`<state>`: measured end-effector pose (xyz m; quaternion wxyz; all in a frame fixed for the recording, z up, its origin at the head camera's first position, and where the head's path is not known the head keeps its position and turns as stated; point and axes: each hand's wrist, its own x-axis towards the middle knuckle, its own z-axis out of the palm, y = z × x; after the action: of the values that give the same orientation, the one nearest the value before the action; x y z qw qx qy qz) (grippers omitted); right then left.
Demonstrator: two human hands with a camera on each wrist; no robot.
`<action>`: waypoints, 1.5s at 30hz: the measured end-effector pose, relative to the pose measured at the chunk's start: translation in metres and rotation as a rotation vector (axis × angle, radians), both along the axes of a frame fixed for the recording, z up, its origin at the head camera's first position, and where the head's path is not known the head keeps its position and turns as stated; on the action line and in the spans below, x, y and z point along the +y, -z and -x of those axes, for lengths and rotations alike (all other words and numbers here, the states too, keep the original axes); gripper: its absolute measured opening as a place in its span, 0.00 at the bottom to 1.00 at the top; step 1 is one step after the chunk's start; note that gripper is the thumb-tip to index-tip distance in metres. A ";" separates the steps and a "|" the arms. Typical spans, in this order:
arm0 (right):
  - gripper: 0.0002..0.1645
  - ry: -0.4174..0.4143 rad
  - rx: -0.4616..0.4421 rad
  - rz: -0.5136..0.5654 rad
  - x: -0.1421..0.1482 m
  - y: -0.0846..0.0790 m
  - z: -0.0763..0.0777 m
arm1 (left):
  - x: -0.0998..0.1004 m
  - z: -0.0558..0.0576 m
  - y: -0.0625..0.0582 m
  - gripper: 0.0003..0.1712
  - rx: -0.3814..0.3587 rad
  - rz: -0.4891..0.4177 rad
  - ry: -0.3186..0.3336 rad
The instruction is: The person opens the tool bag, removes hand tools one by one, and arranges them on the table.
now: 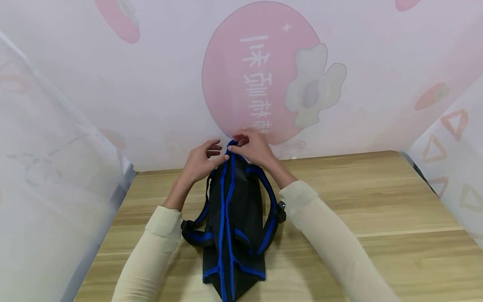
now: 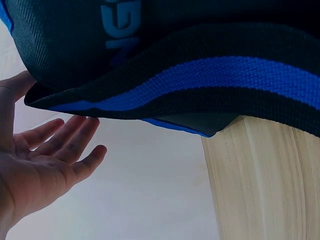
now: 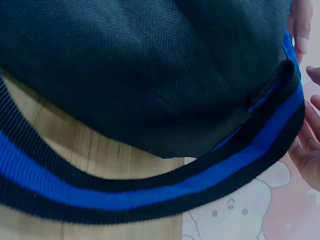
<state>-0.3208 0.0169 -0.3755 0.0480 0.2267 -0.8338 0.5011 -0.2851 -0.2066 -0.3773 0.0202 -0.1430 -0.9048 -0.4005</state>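
A black bag [image 1: 245,197] with blue trim stands on the table, its long blue-edged seam running away from me. On its sides hang webbing straps [image 1: 269,209] with black buckles. At the far top end, my right hand [image 1: 254,147] pinches the blue edge between thumb and fingers. My left hand [image 1: 203,161] is beside that same end, thumb tip at the edge and the other fingers held out. In the left wrist view, the fingers of the left hand [image 2: 60,155] are spread just under the strap [image 2: 210,75]. Blue lettering [image 2: 122,30] shows on the bag's side there.
The wood-grain table [image 1: 358,201] extends to both sides of the bag. Right behind its far edge rises a pale printed backdrop [image 1: 170,84] with a pink circle, close to both hands. More printed sheets [image 1: 41,167] border the table at left and right.
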 end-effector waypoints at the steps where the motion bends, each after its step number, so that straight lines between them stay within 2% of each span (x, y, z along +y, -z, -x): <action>1: 0.27 0.004 -0.002 -0.005 -0.002 0.001 0.001 | 0.000 0.000 0.000 0.42 -0.003 -0.005 0.001; 7: 0.25 0.035 0.018 -0.039 -0.007 0.000 0.005 | 0.001 0.000 0.002 0.43 -0.016 -0.021 0.006; 12: 0.25 0.092 0.014 -0.088 -0.013 -0.001 0.007 | 0.004 0.000 0.004 0.43 -0.026 -0.034 0.003; 23: 0.24 0.201 0.010 -0.177 -0.023 -0.005 0.004 | 0.007 -0.003 0.003 0.43 -0.014 -0.040 0.000; 33: 0.20 0.212 0.003 -0.179 -0.021 -0.006 0.002 | 0.007 -0.004 0.005 0.43 -0.029 -0.037 -0.006; 45: 0.14 0.152 0.029 -0.180 -0.005 -0.011 0.003 | 0.008 -0.003 0.002 0.42 -0.012 -0.008 0.022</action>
<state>-0.3242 0.0117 -0.3643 0.0775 0.1733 -0.8893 0.4160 -0.2826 -0.1984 -0.3798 0.0106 -0.1505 -0.9018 -0.4050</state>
